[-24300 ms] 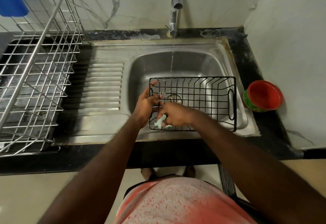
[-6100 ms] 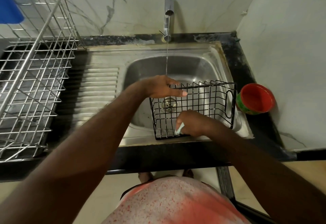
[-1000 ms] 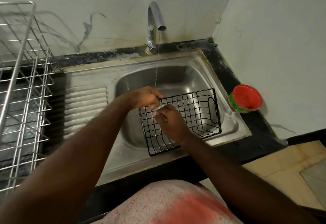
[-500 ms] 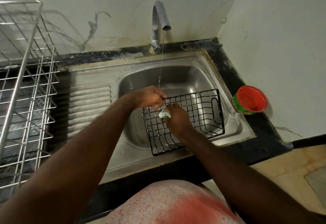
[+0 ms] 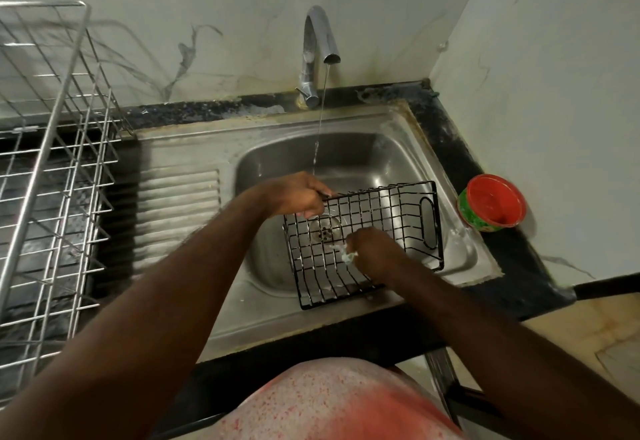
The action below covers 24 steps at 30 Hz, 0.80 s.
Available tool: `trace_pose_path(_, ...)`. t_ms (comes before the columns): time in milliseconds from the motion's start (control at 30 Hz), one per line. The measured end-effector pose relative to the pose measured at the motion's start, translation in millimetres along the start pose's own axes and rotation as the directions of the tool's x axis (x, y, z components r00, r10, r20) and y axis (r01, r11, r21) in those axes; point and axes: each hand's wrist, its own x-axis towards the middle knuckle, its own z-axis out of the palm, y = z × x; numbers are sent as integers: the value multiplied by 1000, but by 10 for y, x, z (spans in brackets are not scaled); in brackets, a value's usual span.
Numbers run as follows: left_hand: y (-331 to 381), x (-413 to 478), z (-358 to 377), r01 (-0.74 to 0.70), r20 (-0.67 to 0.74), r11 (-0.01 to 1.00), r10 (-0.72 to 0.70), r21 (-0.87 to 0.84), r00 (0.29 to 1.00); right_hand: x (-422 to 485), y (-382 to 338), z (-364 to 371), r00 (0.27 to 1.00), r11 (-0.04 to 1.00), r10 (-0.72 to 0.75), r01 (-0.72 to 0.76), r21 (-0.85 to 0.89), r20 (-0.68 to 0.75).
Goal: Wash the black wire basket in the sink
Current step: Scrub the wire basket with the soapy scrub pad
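The black wire basket (image 5: 398, 211) lies tilted over the bowl of the steel sink (image 5: 381, 155), its near edge on the sink's front rim. My left hand (image 5: 298, 194) grips the basket's far left corner, fingers curled over the top wire. My right hand (image 5: 375, 249) is inside the basket, pinching a small pale scrubber (image 5: 348, 255) against the bottom wires. A thin stream of water runs from the tap (image 5: 318, 48) into the bowl just behind my left hand.
A steel dish rack (image 5: 52, 169) stands on the counter at the left, beside the ribbed drainboard (image 5: 176, 204). A red and green bowl (image 5: 491, 202) sits on the black counter at the right, by the wall. The drain (image 5: 323, 226) shows through the basket.
My right hand has slid with the scrubber from the basket's far left corner down toward the middle of its bottom. My left hand keeps its grip on the corner.
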Motion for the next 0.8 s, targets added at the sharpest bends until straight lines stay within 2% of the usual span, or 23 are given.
trace_pose_path(100, -18, 17, -10, -27, 9, 1000, 27, 8, 1000, 3, 230, -93, 995, 996, 50, -56, -75, -82)
trace_pose_path(233, -32, 14, -25, -27, 7, 1000, 27, 13, 1000, 10, 461, -229, 969, 957, 168, -204, -204, -180)
trace_pose_path(333, -40, 28, -21, -26, 1, 999, 26, 36, 1000, 4, 417, -247, 954, 944, 244, -275, -180, -176)
trace_pose_path(400, -52, 30, -26, -18, -7, 999, 18, 43, 1000, -1, 276, -178, 962, 964, 242, -253, -78, -129)
trace_pose_path(500, -45, 14, -36, -6, -6, 999, 7, 53, 1000, -65, -55, -26, 994, 994, 70, -62, 92, -89)
trace_pose_path(567, -20, -7, -31, 1, -9, 998, -1, 64, 1000, -79, -280, 63, 986, 987, -115, 128, 98, -122)
trace_pose_path(700, -2, -27, -24, 1, 4, 999, -1, 52, 1000, 9, -502, 144, 864, 906, -424, 411, -107, -272)
trace_pose_path(767, -6, -34, -29, 14, 19, 999, -15, 38, 1000, 66, -511, 82, 802, 852, -515, 440, -284, -302)
trace_pose_path(800, -5, -42, -29, 17, 21, 999, -17, 33, 1000, 102, -486, 23, 800, 844, -519, 425, -327, -300)
